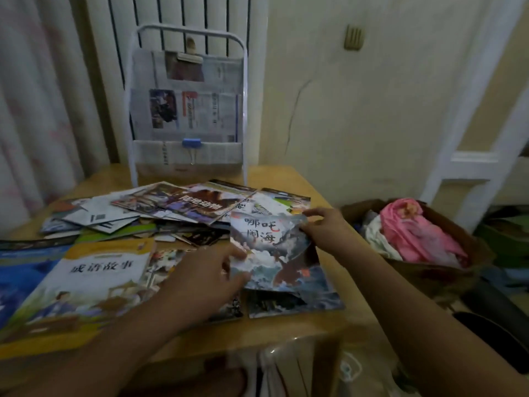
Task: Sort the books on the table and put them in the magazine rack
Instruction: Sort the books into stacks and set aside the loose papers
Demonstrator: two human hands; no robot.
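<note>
Right hand pinches the top right edge of the sea book, thumb and fingers curled onto it, other fingers slightly spread. Left hand takes the book's left edge, fingers loosely curled with tips on the cover and thumb apparently under it; exact thumb contact is blurred, can't tell. Book is tilted, near edge resting on another book, likely lifted with both hands so the thin cover doesn't flop while it's sorted out. Beside the left hand lies the yellow book, flat, partly over a blue book. Behind, a loose pile of overlapping books covers the table. Rack stands upright at the table's far edge, pockets holding newspapers, well apart from the hands. Basket with pink cloth sits right of the table.
</note>
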